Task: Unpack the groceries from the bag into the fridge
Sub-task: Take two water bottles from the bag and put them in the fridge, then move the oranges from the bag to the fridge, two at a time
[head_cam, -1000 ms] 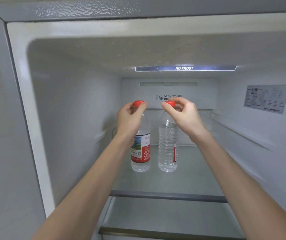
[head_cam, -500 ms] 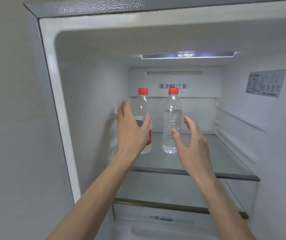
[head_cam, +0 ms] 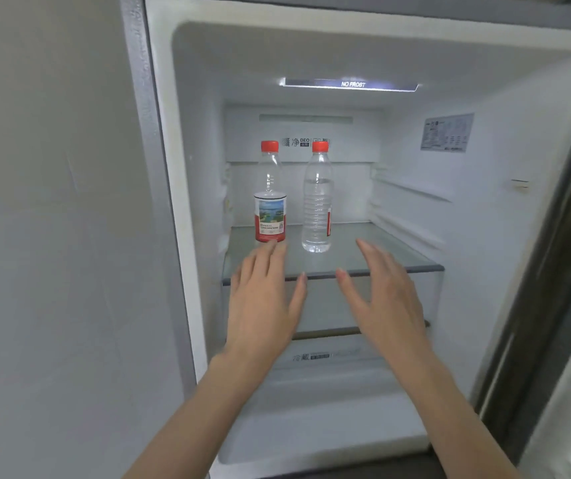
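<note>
Clear glossy plastic bottles (head_cam: 316, 205) with paper labels stand on a smooth glass shelf (head_cam: 380, 250)

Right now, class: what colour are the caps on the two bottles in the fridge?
Red, on both the left bottle and the right bottle; head view.

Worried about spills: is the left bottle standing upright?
Upright: the left bottle stands on the glass shelf, red cap on top, neither hand touching it.

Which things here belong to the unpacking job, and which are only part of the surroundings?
Belong to the job:
left water bottle
right water bottle
glass shelf
left hand
right hand

Surroundings:
NO FROST light strip
sticker on the wall
</note>
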Tool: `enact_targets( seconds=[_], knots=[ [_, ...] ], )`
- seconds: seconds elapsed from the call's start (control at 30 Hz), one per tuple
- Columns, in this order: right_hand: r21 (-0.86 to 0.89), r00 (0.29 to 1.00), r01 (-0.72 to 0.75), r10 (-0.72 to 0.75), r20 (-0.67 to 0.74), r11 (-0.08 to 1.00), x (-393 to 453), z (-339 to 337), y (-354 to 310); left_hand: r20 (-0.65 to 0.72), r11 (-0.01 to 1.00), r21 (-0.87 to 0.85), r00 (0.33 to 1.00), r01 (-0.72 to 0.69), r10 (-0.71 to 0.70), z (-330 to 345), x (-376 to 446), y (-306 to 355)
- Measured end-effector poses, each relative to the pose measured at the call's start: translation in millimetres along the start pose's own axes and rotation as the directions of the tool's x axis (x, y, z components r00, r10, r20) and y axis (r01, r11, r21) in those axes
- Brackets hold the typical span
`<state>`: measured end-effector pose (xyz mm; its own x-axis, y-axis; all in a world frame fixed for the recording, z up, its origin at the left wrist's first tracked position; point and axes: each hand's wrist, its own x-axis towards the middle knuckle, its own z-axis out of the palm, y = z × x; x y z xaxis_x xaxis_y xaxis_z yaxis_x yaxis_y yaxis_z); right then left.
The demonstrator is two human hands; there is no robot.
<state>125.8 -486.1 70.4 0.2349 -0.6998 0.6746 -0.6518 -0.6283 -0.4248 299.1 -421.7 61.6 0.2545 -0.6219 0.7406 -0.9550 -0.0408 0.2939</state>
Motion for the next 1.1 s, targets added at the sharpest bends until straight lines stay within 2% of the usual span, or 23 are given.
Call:
enact_targets(
  seconds=[0.13, 0.3, 0.6, 0.9, 1.1],
  knots=[
    [-0.167, 1.0, 0.012, -0.014, -0.014, 0.986, -33.3, -20.1, 1.3, 0.028, 0.994, 0.041, 0.994, -0.105, 0.104, -3.7, -28.5, 5.7],
    [-0.337, 1.0, -0.005, 0.0, -0.014, 0.941, -76.1, -50.5, 11.5, 0.031, 0.981, -0.024, 0.981, -0.19, 0.191, -4.9, -54.8, 25.6],
    [-0.459, 0.973, -0.229, 0.187, -0.135, 0.858, -185.6, -131.2, 38.9, 0.111, 0.931, -0.191, 0.936, -0.31, 0.334, 12.4, -118.2, 91.8],
    [-0.612, 0.914, -0.404, 0.279, -0.294, 0.68, -294.4, -227.6, 68.2, 0.137, 0.794, -0.432, 0.838, -0.429, 0.528, 12.5, -189.3, 222.3],
    [-0.654, 0.825, -0.565, 0.364, -0.432, 0.504, -384.1, -312.6, 71.3, 0.05, 0.63, -0.612, 0.771, -0.479, 0.634, 4.8, -253.6, 318.2]
  ],
)
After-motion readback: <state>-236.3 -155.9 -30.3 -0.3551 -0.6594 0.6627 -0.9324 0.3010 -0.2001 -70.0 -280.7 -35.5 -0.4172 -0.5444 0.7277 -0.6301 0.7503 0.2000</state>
